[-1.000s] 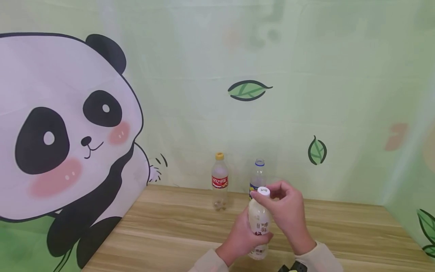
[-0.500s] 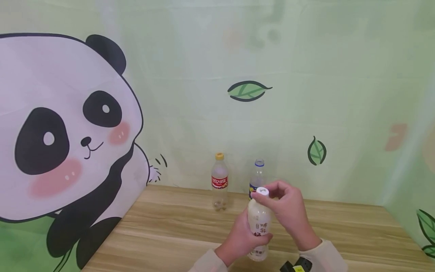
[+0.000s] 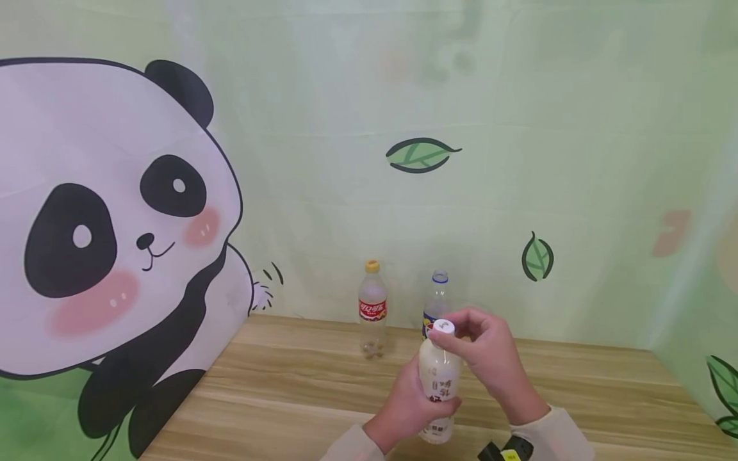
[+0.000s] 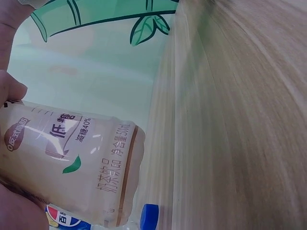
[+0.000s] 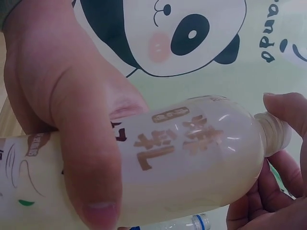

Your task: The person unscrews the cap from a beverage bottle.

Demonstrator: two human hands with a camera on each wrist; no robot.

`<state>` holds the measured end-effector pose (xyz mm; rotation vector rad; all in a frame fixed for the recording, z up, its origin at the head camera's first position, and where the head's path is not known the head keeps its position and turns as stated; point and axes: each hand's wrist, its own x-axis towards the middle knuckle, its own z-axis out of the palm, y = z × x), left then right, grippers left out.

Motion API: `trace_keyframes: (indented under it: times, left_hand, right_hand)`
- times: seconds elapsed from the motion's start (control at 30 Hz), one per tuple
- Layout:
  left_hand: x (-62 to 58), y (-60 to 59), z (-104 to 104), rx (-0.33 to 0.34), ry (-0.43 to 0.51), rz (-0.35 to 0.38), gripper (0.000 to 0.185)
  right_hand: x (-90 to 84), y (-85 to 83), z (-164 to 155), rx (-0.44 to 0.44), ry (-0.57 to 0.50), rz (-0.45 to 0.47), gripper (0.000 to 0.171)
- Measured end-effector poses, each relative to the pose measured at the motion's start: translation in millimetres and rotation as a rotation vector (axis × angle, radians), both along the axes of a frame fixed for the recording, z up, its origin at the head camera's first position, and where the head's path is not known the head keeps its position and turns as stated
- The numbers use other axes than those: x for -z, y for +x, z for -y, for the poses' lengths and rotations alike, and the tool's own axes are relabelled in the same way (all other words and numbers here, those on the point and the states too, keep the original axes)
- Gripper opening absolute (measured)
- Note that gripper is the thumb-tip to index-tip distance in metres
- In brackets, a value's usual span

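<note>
A milk tea bottle [image 3: 441, 371] stands nearly upright in front of me, pale with brown lettering and a white cap [image 3: 444, 327]. My left hand [image 3: 408, 398] grips its body, the thumb lying across the label. With thumb and fingers, my right hand [image 3: 490, 352] pinches the white cap. The right wrist view shows the left hand [image 5: 81, 105] around the milk tea bottle [image 5: 192, 158] and the right fingertips at its neck. Behind it stands a clear bottle [image 3: 440, 293] with a blue neck ring and no cap, partly hidden.
A clear cola bottle [image 3: 373, 310] with a red label and yellow cap stands at the back of the wooden table [image 3: 300, 384]. A blue cap [image 4: 150, 216] shows low in the left wrist view. A panda-printed cloth [image 3: 346, 160] hangs behind.
My right wrist has shifted slightly right and turned, bringing more of its black device into view. The right fingers stay on the cap; the left hand keeps its grip almost unmoved.
</note>
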<state>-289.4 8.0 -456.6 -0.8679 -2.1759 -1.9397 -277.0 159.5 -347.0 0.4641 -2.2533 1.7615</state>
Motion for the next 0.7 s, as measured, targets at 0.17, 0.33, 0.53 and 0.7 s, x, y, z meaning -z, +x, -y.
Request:
trace_keyframes:
  times: [0.17, 0.33, 0.53, 0.7]
  left_hand:
    - [0.2, 0.2, 0.1, -0.004, 0.002, 0.007, 0.061]
    - [0.5, -0.2, -0.7, -0.003, 0.008, 0.006, 0.059]
    - [1.0, -1.4, -1.0, 0.006, 0.022, 0.002, 0.061]
    - [1.4, -1.8, -1.0, 0.004, 0.020, -0.002, 0.061]
  right_hand:
    - [1.2, 1.1, 1.2, 0.045, 0.013, 0.001, 0.041]
    - [0.8, 4.0, 6.5, 0.147, -0.009, -0.003, 0.046]
    - [0.6, 9.0, 13.3, 0.244, -0.010, -0.010, 0.046]
    - [0.4, 11.0, 14.7, 0.269, -0.007, -0.011, 0.043]
